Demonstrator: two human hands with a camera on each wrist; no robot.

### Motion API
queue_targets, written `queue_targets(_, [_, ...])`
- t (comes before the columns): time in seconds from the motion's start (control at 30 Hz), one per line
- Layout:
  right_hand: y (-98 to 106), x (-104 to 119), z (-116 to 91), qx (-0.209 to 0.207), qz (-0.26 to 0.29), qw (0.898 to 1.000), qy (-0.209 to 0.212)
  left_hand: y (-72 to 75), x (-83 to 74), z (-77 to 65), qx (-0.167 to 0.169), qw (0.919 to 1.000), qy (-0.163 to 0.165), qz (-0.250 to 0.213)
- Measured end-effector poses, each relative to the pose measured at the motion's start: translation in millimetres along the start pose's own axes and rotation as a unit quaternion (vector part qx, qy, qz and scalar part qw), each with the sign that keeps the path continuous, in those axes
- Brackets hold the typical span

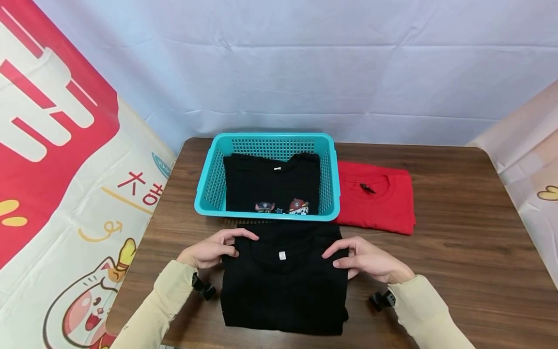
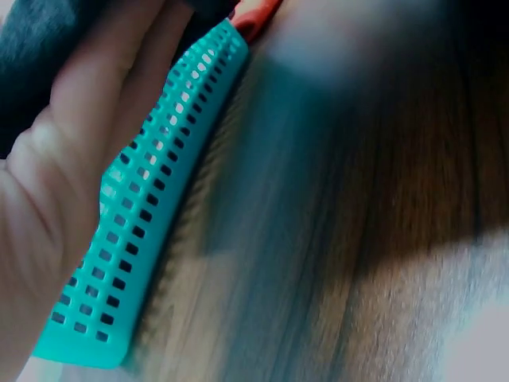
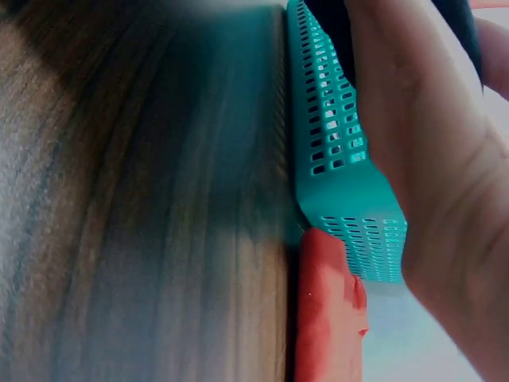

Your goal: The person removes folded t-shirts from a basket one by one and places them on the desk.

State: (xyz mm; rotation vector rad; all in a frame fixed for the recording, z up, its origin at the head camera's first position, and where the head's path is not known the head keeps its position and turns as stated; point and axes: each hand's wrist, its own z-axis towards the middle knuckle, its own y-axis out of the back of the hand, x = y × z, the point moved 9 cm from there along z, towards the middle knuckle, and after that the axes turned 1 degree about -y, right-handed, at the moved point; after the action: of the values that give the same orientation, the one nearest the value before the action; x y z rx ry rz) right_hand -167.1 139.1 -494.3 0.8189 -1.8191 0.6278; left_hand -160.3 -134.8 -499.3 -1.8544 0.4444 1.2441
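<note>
While our left hand (image 1: 211, 248) and right hand (image 1: 370, 261) pinch the nearer black shirt (image 1: 285, 293) by its upper sides, we should hold both level, protecting its folds.

The turquoise perforated basket (image 1: 261, 216) is open from above, though a cartoon-print black T-shirt (image 1: 272, 186) covers most of its floor. In front of it, the left hand (image 1: 209, 250) and right hand (image 1: 368, 259), gripping a folded black T-shirt (image 1: 283, 291), block the approach. Just right of it, a red T-shirt (image 1: 392, 208) lies in the way; farther right, bare tabletop (image 1: 462, 208) leaves wide passage. Left of it runs a narrower bare strip. Close behind it hangs a white cloth backdrop (image 1: 305, 87).
</note>
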Motion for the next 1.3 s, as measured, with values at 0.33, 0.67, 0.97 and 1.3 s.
queue_targets(0.33, [0.8, -17.2, 9.8, -0.022, 0.009, 0.999, -0.043, 18.4, 13.5, -0.7, -0.046, 0.9974, 0.026, 0.049])
queue_targets(0.67, [4.4, -24.0, 17.0, -0.035, -0.018, 0.997, -0.063, 34.2, 23.5, -0.2, -0.100, 0.9870, 0.060, 0.111])
queue_targets(0.97, [5.8, -24.9, 21.0, -0.042, -0.025, 0.997, -0.064, 42.0, 27.9, -0.6, -0.122, 0.9818, 0.082, 0.120])
queue_targets(1.3, [5.9, -25.6, 24.7, -0.058, -0.010, 0.996, -0.069, 51.7, 29.5, -3.4, -0.161, 0.9761, 0.095, 0.110])
